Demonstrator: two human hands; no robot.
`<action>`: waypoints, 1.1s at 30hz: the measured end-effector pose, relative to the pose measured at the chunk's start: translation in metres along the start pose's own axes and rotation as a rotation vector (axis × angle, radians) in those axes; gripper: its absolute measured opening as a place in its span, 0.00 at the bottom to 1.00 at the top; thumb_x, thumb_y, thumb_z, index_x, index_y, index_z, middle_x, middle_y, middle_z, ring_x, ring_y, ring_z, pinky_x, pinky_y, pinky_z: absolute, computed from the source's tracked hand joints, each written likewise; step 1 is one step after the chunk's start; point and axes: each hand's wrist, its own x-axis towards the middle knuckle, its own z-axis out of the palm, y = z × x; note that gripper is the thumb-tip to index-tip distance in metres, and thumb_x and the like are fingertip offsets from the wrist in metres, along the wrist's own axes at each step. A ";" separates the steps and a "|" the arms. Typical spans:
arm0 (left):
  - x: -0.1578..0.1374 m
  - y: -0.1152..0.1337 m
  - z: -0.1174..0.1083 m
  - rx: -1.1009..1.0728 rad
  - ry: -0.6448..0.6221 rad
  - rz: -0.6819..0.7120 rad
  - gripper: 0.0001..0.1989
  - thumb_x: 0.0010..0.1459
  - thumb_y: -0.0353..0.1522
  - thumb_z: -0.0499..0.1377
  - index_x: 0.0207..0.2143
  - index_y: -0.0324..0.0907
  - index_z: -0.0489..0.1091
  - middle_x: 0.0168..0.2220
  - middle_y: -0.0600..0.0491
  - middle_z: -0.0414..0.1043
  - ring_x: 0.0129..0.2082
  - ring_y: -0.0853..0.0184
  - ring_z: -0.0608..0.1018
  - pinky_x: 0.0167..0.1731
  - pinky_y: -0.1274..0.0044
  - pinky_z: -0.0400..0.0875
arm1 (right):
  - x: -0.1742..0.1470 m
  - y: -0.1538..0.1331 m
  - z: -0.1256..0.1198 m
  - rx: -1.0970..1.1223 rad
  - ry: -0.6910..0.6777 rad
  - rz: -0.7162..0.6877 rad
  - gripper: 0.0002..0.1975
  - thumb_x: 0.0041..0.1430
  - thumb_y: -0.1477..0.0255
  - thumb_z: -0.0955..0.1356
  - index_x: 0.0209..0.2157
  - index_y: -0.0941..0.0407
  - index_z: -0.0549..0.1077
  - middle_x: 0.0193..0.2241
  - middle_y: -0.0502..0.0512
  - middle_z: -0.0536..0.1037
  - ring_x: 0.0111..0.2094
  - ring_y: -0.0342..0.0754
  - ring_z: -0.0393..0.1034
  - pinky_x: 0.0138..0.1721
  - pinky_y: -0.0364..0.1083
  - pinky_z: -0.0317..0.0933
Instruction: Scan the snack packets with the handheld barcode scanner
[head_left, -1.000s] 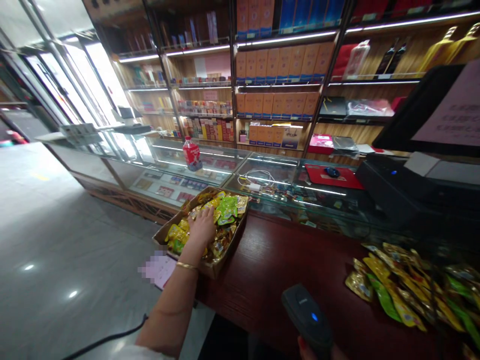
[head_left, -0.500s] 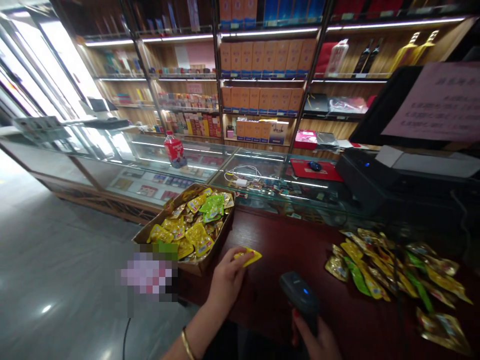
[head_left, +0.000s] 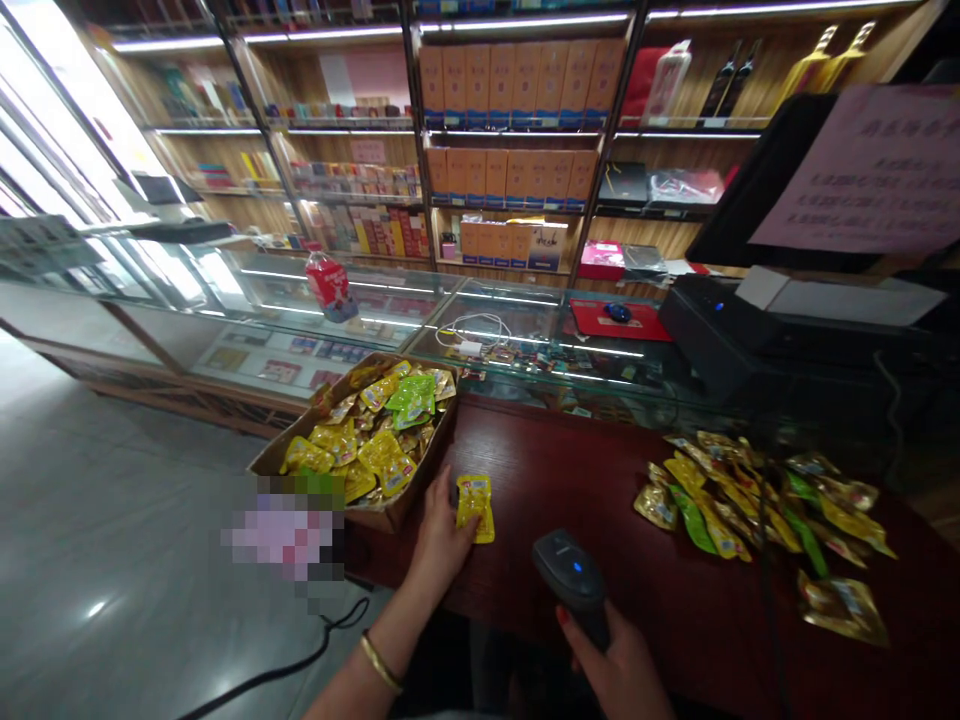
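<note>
My left hand [head_left: 442,525], with a gold bangle at the wrist, holds a small yellow snack packet [head_left: 480,510] by its lower left side. My thumb lies on the packet's printed face, and part of the fingers is hidden. A black barcode scanner [head_left: 571,575] with a lit blue light is gripped in my right hand [head_left: 619,655], its head pointing toward the packet. Left of my left hand stands an open cardboard box [head_left: 390,515] full of yellow, green and gold packets [head_left: 386,460]. A loose pile of similar packets [head_left: 735,500] lies on the dark red table at right.
Behind the table [head_left: 517,440] runs a glass display counter [head_left: 390,340] bearing a red-labelled bottle [head_left: 330,285], a white cable [head_left: 472,347] and a mouse [head_left: 618,312] on a red pad. A black monitor [head_left: 720,200] and a dark machine [head_left: 705,330] stand at right. A black cord [head_left: 277,672] hangs at lower left.
The yellow packet in my left hand has turned from lying nearly flat to showing its printed face. Both hands and the scanner appear shifted slightly left; the camera view has also shifted.
</note>
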 end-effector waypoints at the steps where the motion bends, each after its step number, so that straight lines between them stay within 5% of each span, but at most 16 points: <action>1: 0.003 -0.003 0.001 -0.066 -0.055 -0.054 0.43 0.50 0.29 0.62 0.67 0.44 0.49 0.57 0.43 0.65 0.33 0.66 0.78 0.38 0.70 0.76 | -0.001 -0.001 0.000 -0.002 -0.005 -0.001 0.26 0.54 0.47 0.66 0.34 0.57 0.77 0.19 0.53 0.77 0.22 0.52 0.74 0.27 0.44 0.66; 3: 0.007 -0.006 0.001 -0.178 -0.165 -0.118 0.46 0.49 0.29 0.61 0.68 0.43 0.45 0.45 0.49 0.71 0.30 0.67 0.76 0.34 0.73 0.75 | -0.003 -0.004 0.000 0.014 -0.009 -0.001 0.26 0.54 0.47 0.67 0.34 0.57 0.77 0.19 0.54 0.78 0.22 0.52 0.74 0.26 0.44 0.67; 6: 0.007 -0.004 -0.003 -0.206 -0.190 -0.073 0.40 0.50 0.28 0.60 0.65 0.43 0.53 0.34 0.57 0.69 0.32 0.67 0.75 0.36 0.75 0.72 | -0.005 -0.010 0.000 0.053 -0.001 0.002 0.25 0.53 0.47 0.67 0.32 0.56 0.77 0.21 0.55 0.79 0.22 0.51 0.74 0.26 0.43 0.67; 13: 0.003 0.017 -0.021 -0.172 -0.188 0.034 0.16 0.49 0.27 0.55 0.42 0.43 0.70 0.38 0.53 0.73 0.41 0.63 0.75 0.44 0.73 0.70 | -0.005 -0.012 -0.005 0.023 0.049 -0.045 0.27 0.52 0.45 0.67 0.28 0.56 0.77 0.18 0.55 0.78 0.20 0.51 0.74 0.25 0.43 0.67; 21: 0.001 0.028 -0.029 -0.185 -0.228 0.021 0.16 0.44 0.24 0.52 0.37 0.43 0.69 0.32 0.56 0.70 0.33 0.67 0.73 0.34 0.77 0.68 | -0.005 -0.015 -0.006 -0.029 -0.031 -0.092 0.22 0.54 0.51 0.69 0.32 0.57 0.80 0.18 0.56 0.79 0.19 0.52 0.73 0.22 0.44 0.65; 25: 0.003 0.026 -0.027 -0.170 -0.207 -0.036 0.15 0.43 0.25 0.54 0.36 0.42 0.69 0.32 0.56 0.71 0.33 0.66 0.74 0.36 0.77 0.69 | -0.005 -0.016 -0.005 -0.027 -0.057 -0.107 0.21 0.53 0.53 0.70 0.34 0.58 0.81 0.26 0.60 0.83 0.29 0.56 0.78 0.30 0.45 0.69; 29: 0.006 0.028 -0.015 -0.258 -0.241 -0.117 0.12 0.47 0.30 0.60 0.37 0.42 0.69 0.28 0.58 0.71 0.29 0.67 0.74 0.30 0.77 0.69 | -0.007 -0.015 -0.004 -0.019 0.053 -0.125 0.22 0.54 0.53 0.69 0.35 0.58 0.81 0.29 0.61 0.84 0.34 0.58 0.79 0.40 0.48 0.70; 33: 0.018 0.044 0.032 -0.406 -0.284 -0.211 0.13 0.45 0.34 0.65 0.35 0.41 0.70 0.25 0.59 0.71 0.26 0.68 0.74 0.27 0.78 0.69 | -0.013 -0.011 -0.008 0.027 0.183 -0.106 0.27 0.55 0.46 0.67 0.31 0.58 0.80 0.17 0.57 0.78 0.25 0.56 0.77 0.33 0.47 0.71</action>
